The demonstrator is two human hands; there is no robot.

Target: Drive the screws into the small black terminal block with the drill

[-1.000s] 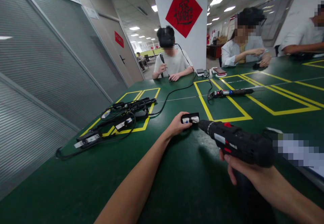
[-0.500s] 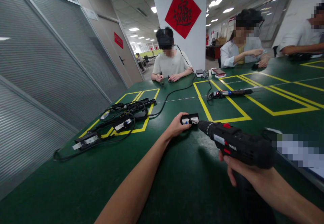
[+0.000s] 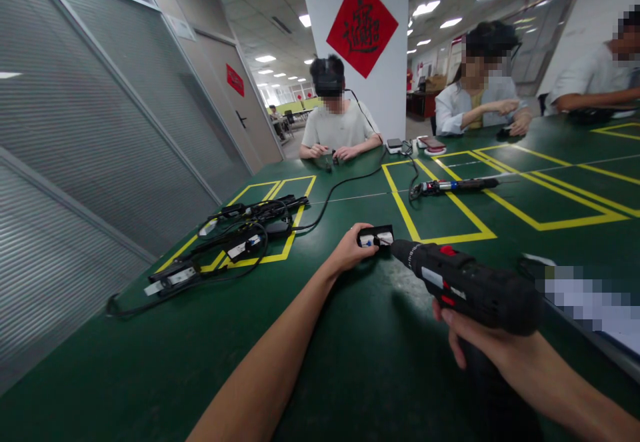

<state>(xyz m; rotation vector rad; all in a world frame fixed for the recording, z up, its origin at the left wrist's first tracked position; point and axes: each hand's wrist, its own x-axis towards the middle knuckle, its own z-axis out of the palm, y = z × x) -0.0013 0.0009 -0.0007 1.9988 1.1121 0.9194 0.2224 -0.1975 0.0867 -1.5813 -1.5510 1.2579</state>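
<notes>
My left hand (image 3: 350, 251) is closed on a small black box with a white label (image 3: 376, 236) that rests on the green table (image 3: 350, 362). My right hand (image 3: 480, 347) grips a black cordless drill with red buttons (image 3: 465, 285). The drill lies nearly level, and its nose points left at the box and touches the box's right side. My right fingers curl round the handle under the drill body.
A heap of black power adapters and cables (image 3: 235, 235) lies at the left in a yellow-taped square. An electric screwdriver (image 3: 455, 185) lies further back on yellow tape. Three people sit at the far side of the table. A grey wall runs along the left.
Both hands, the box and the drill stay almost where they were. The person opposite has lowered a hand to the table.
</notes>
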